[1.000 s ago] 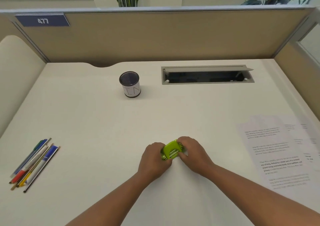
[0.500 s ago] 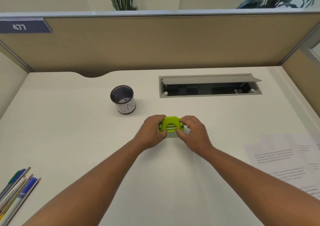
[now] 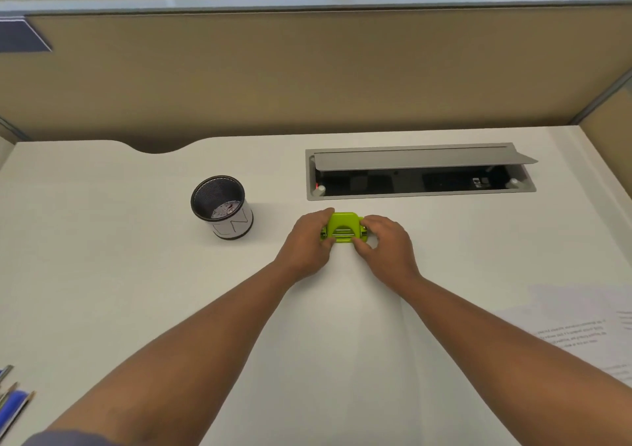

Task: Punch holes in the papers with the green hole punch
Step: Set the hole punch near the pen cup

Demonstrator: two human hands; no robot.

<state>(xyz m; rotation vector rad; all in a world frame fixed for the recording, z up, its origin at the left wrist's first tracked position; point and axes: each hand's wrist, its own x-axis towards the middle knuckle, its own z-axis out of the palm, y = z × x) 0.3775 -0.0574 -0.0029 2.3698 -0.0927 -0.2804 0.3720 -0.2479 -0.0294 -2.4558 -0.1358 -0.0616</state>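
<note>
At the near left corner of the pale cream surface [image 3: 136,274] lie the tips of a few pens and pencils [image 3: 12,401], and at the near right edge rest the white printed papers [image 3: 578,326], well apart from the hands. Both bare forearms reach forward to the middle of the surface, where the left hand [image 3: 304,243] and the right hand [image 3: 386,247] are closed on the two ends of the small lime-green plastic hole punch [image 3: 343,228], which seems to sit on the surface. No sheet is in its slot yet, so I judge that the punching has not begun. To do this step well, the punch should stand flat with its slot toward the person, and one hand should then let go to bring a sheet from the right. Left of the punch stands a round black mesh cup with a white paper band [image 3: 222,207]; something pale lies at its bottom, but I cannot tell what. Behind the punch, near the far edge, the grey metal cable box [image 3: 420,171] has its lid half raised and shows dark sockets inside.
</note>
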